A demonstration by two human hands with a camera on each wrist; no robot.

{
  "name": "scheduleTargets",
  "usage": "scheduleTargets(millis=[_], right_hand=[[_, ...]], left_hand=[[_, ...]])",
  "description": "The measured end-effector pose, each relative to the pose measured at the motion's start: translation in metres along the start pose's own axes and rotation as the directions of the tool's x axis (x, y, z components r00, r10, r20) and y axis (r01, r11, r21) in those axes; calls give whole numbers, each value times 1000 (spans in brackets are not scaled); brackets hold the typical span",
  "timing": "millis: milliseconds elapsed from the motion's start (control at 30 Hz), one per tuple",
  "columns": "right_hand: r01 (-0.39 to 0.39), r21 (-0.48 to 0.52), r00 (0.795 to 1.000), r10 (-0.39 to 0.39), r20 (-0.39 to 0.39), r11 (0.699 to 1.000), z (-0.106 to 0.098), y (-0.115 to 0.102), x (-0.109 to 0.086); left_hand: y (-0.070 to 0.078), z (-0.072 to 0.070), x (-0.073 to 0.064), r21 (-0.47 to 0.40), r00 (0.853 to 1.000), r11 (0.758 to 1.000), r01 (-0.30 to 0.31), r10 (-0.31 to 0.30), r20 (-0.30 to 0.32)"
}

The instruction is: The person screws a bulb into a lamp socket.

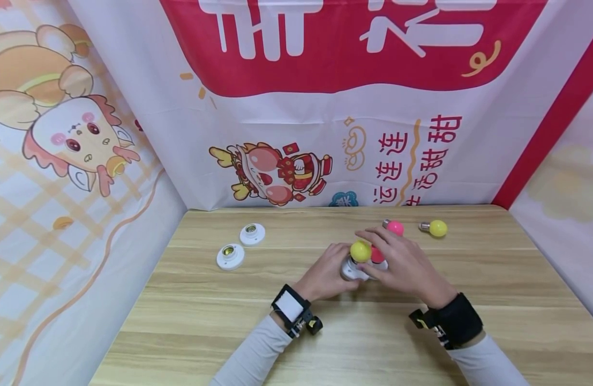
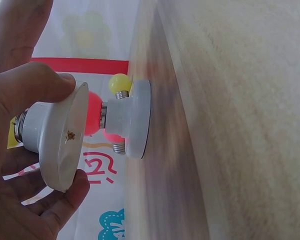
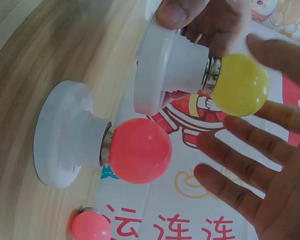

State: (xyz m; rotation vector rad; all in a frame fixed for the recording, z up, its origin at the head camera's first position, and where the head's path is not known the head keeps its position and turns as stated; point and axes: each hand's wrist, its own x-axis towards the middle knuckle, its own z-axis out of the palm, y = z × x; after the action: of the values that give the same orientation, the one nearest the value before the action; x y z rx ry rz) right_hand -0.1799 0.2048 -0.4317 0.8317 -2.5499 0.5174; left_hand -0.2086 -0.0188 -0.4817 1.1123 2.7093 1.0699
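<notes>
My left hand point(image 1: 330, 273) grips a white lamp socket point(image 2: 62, 135) by its round base, raised off the table with its underside showing in the left wrist view. A yellow bulb point(image 3: 240, 85) sits in that socket's mouth, part of its metal thread visible. Around the yellow bulb, my right hand point(image 1: 404, 262) has its fingers spread and fairly straight; the right wrist view shows no clear pinch. Close by, a second white socket point(image 3: 65, 135) stands on the table with a red bulb point(image 3: 140, 150) in it, partly hidden by my right hand in the head view.
Two white sockets without bulbs point(image 1: 252, 234) point(image 1: 230, 257) stand at the left of the wooden table point(image 1: 204, 321). Behind my right hand lie a loose pink bulb point(image 1: 395, 227) and a loose yellow bulb point(image 1: 438, 228). Printed cloth point(image 1: 286, 107) hangs along the table's back edge.
</notes>
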Motion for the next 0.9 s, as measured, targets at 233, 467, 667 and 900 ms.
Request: scheduleTargets(millis=[233, 467, 667, 900], right_hand=[[37, 61, 999, -39, 29, 997, -4, -1, -1], [39, 41, 999, -40, 20, 998, -4, 0, -1], [24, -13, 1000, -24, -3, 1000, -4, 0, 0], [15, -21, 1000, -15, 19, 1000, -1, 0, -1]], left_hand=[[0, -1, 0, -16, 1000, 1000, 11, -11, 7], [2, 0, 0, -8, 1000, 1000, -3, 3, -3], [2, 1, 0, -3, 1000, 1000, -11, 11, -4], [0, 2, -1, 10, 1000, 1000, 1, -1, 8]])
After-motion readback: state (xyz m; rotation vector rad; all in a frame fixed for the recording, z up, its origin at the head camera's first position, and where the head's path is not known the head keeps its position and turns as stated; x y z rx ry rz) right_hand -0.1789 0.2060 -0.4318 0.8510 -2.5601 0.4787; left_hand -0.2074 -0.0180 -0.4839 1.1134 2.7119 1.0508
